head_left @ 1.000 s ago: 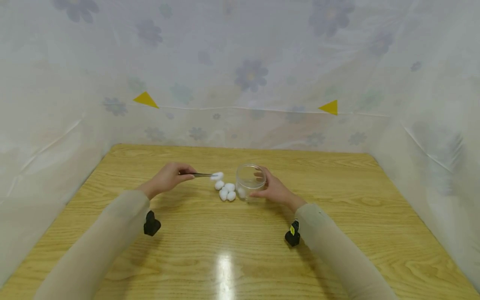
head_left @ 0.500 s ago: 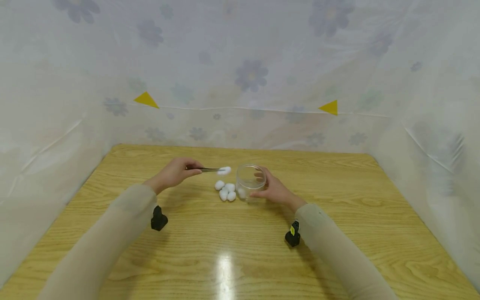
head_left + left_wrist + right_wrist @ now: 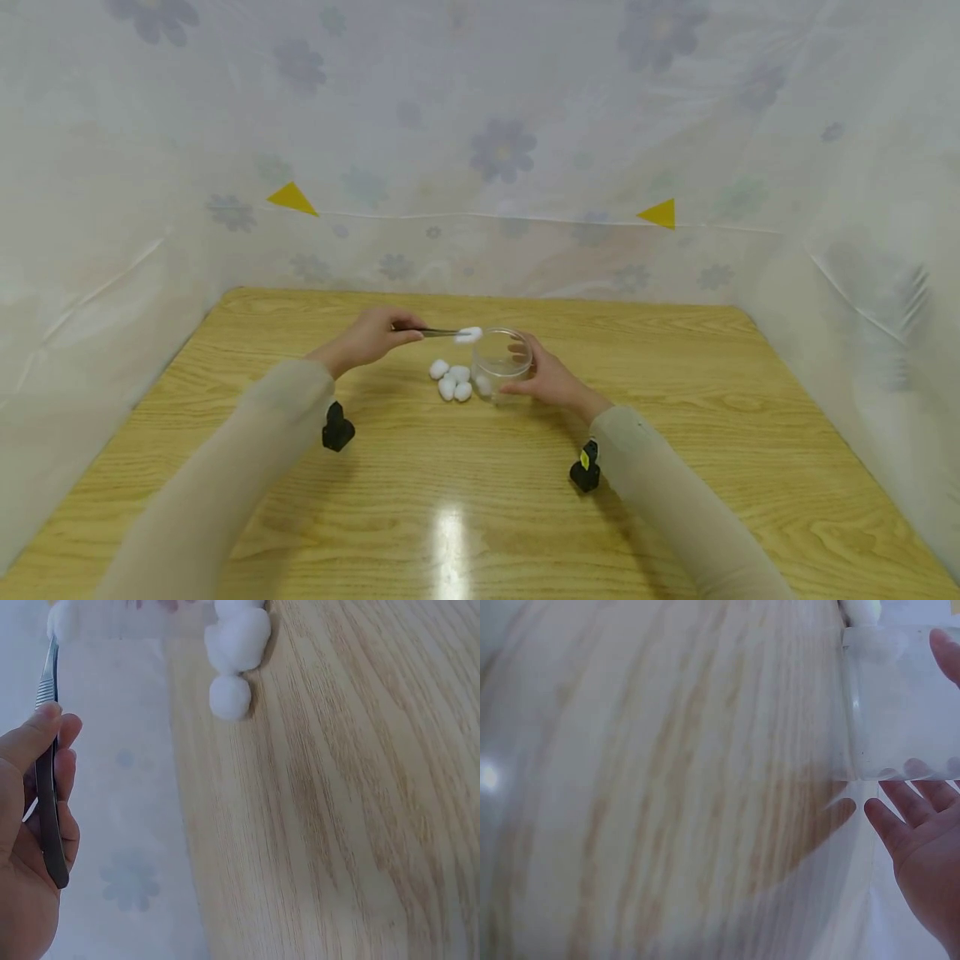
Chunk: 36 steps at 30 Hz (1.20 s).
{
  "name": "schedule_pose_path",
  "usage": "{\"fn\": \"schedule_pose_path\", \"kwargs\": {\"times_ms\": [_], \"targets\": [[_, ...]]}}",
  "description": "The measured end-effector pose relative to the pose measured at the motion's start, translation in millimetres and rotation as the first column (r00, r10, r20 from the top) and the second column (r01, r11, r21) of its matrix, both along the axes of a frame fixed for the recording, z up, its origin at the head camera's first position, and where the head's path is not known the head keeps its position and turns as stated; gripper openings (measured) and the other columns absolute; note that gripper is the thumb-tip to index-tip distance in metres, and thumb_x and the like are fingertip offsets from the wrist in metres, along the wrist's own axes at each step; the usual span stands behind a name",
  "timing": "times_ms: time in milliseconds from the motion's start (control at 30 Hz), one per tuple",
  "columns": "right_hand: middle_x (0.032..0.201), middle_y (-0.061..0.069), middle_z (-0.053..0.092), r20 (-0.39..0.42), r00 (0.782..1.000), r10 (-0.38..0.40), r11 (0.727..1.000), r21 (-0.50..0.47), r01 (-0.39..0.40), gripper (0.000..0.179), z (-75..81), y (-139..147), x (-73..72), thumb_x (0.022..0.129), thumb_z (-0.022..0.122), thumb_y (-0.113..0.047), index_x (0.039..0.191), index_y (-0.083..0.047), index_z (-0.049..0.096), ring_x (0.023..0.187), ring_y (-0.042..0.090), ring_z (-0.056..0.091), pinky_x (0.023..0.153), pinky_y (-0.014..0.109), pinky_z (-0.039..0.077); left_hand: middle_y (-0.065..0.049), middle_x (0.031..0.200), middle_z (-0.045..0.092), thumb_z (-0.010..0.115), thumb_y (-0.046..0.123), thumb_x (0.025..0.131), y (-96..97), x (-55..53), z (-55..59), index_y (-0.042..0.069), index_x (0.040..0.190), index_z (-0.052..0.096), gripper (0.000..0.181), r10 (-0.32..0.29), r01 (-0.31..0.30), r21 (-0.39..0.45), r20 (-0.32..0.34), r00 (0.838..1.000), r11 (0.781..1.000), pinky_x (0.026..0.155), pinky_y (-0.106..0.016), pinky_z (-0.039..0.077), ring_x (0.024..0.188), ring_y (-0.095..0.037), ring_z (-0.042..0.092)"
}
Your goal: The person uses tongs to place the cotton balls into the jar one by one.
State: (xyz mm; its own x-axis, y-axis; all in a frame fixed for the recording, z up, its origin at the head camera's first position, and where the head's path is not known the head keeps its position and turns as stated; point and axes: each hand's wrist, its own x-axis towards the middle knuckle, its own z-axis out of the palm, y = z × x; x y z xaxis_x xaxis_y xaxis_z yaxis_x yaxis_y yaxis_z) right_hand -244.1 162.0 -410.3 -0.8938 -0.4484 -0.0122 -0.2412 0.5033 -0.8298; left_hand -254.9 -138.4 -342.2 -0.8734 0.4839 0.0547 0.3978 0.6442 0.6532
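Observation:
My left hand [image 3: 371,337] pinches a pair of metal tweezers [image 3: 438,332], dark along the handle in the left wrist view. A white cotton ball [image 3: 468,335] sits between the tweezer tips, level with the upper left rim of a clear jar [image 3: 501,365]. My right hand [image 3: 553,379] holds that jar from its right side, thumb in front and fingers behind. White shows through the jar's lower left wall, probably cotton inside. Several loose cotton balls [image 3: 448,389] lie in a cluster just left of the jar; some also appear in the left wrist view, where a single cotton ball [image 3: 229,697] lies nearest.
Everything stands on a wood-grain table [image 3: 420,483]. Floral plastic sheeting [image 3: 465,250] hangs behind and at both sides, with two yellow triangles on the back sheet. Each sleeve carries a small black device near the wrist.
My left hand has carried the tweezers and cotton ball rightward and slightly up, away from the cluster to the jar's rim. The right hand and jar have stayed put.

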Motion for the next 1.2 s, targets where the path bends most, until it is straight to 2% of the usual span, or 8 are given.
{"fn": "schedule_pose_path", "kwargs": {"times_ms": [200, 567, 667, 767, 800, 900, 1200], "targets": [[0.147, 0.022, 0.033, 0.012, 1.0, -0.006, 1.0, 0.005, 0.006, 0.086, -0.2, -1, -1.1, 0.081, 0.075, -0.019, 0.147, -0.013, 0.02, 0.134, 0.037, 0.037, 0.105, 0.05, 0.035, -0.011, 0.104, 0.067, 0.058, 0.019, 0.094, 12.2, -3.6, 2.7, 0.006, 0.115, 0.065, 0.025, 0.004, -0.004, -0.015, 0.002, 1.0, 1.0, 0.083, -0.039, 0.049, 0.096, -0.024, 0.061], [0.148, 0.022, 0.032, 0.03, 1.0, -0.003, 1.0, -0.01, 0.004, 0.089, -0.5, 0, -1.1, 0.081, 0.075, -0.018, 0.148, -0.012, 0.017, 0.133, 0.038, 0.037, 0.105, 0.051, 0.035, -0.012, 0.105, 0.067, 0.058, 0.018, 0.094, 28.7, -9.5, 3.3, 0.006, 0.115, 0.065, 0.025, -0.013, 0.012, 0.022, 0.028, 1.0, 1.0, 0.085, -0.038, 0.049, 0.098, -0.024, 0.061], [0.148, 0.025, 0.031, 0.045, 0.999, 0.003, 1.0, 0.0, -0.003, 0.087, 13.4, -3, 7.3, 0.082, 0.073, -0.014, 0.148, -0.008, 0.017, 0.133, 0.04, 0.036, 0.105, 0.051, 0.035, -0.011, 0.105, 0.067, 0.058, 0.017, 0.094, 32.5, -10.7, 3.2, 0.005, 0.115, 0.065, 0.025, -0.017, 0.017, 0.025, 0.021, 1.0, 1.0, 0.085, -0.038, 0.049, 0.097, -0.022, 0.061], [0.148, 0.026, 0.028, 0.062, 0.998, 0.006, 1.0, -0.008, -0.005, 0.088, 14.8, -4, 7.5, 0.082, 0.072, -0.011, 0.149, -0.007, 0.015, 0.134, 0.041, 0.033, 0.106, 0.052, 0.034, -0.012, 0.105, 0.067, 0.058, 0.017, 0.094, 36.4, -11.9, 1.9, 0.005, 0.114, 0.065, 0.024, -0.018, 0.017, 0.036, 0.027, 0.999, 0.999, 0.085, -0.037, 0.049, 0.097, -0.024, 0.061], [0.148, 0.027, 0.027, 0.064, 0.998, 0.006, 1.0, -0.01, -0.006, 0.088, 14.6, -4, 7.2, 0.082, 0.072, -0.01, 0.149, -0.007, 0.014, 0.134, 0.041, 0.033, 0.106, 0.052, 0.034, -0.013, 0.104, 0.067, 0.058, 0.016, 0.094, 37.6, -12.5, 1.2, 0.004, 0.113, 0.065, 0.024, -0.024, 0.024, 0.039, 0.018, 1.0, 0.999, 0.084, -0.037, 0.049, 0.097, -0.025, 0.061], [0.149, 0.024, 0.029, 0.053, 0.999, 0.0, 1.0, -0.018, 0.001, 0.091, 0.3, -1, -2.0, 0.081, 0.074, -0.014, 0.15, -0.011, 0.014, 0.134, 0.04, 0.035, 0.106, 0.052, 0.034, -0.014, 0.102, 0.067, 0.059, 0.015, 0.093, 40.7, -13.7, -1.1, 0.004, 0.111, 0.066, 0.023, -0.038, 0.037, 0.053, 0.007, 0.999, 0.998, 0.082, -0.037, 0.049, 0.096, -0.028, 0.062], [0.148, 0.019, 0.033, 0.04, 0.999, -0.007, 1.0, -0.005, 0.007, 0.087, -1.4, 1, -1.8, 0.081, 0.075, -0.02, 0.148, -0.016, 0.019, 0.133, 0.036, 0.038, 0.104, 0.05, 0.037, -0.01, 0.098, 0.068, 0.059, 0.016, 0.093, 46.8, -16.4, -5.9, 0.005, 0.108, 0.067, 0.021, -0.056, 0.057, 0.055, -0.012, 0.998, 0.997, 0.079, -0.036, 0.05, 0.094, -0.031, 0.063]]}}
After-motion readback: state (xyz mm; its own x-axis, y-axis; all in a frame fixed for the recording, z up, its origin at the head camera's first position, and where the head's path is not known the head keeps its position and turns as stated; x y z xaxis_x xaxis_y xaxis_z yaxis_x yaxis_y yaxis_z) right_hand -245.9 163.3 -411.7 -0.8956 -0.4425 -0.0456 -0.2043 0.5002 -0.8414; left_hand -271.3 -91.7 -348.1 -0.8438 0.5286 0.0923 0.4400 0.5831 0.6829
